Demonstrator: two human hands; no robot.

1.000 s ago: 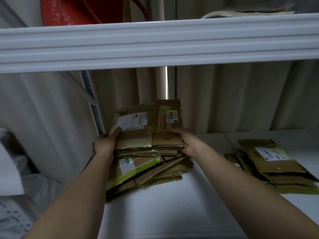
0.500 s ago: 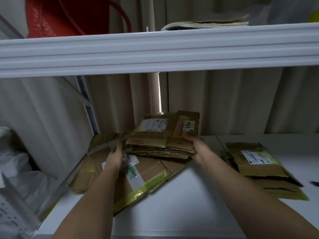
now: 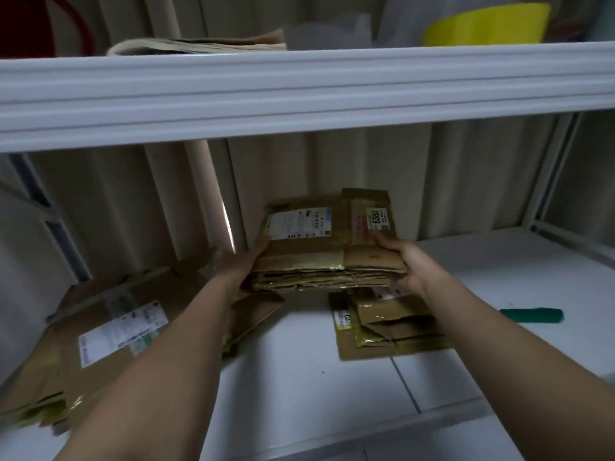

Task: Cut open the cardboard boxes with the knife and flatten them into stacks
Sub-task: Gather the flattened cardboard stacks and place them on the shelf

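Observation:
A thick stack of flattened cardboard boxes (image 3: 327,247) with white shipping labels hangs above the white shelf, held between both hands. My left hand (image 3: 241,262) grips its left edge, thumb on top. My right hand (image 3: 404,266) grips its right edge, thumb on top. Below and to the right lies a smaller pile of flattened boxes (image 3: 386,327). A large flattened box (image 3: 109,331) lies at the left on more cardboard. A green-handled knife (image 3: 532,316) lies on the shelf at the right, apart from both hands.
The white shelf surface (image 3: 299,377) runs across the view, with a corrugated back wall. An upper shelf beam (image 3: 299,91) crosses overhead, carrying folded cardboard (image 3: 199,44) and a yellow tub (image 3: 486,26). A metal upright (image 3: 549,181) stands at the right.
The stack has moved right and now hangs over the smaller pile. My left hand left the large flat box and took hold of the stack's left edge.

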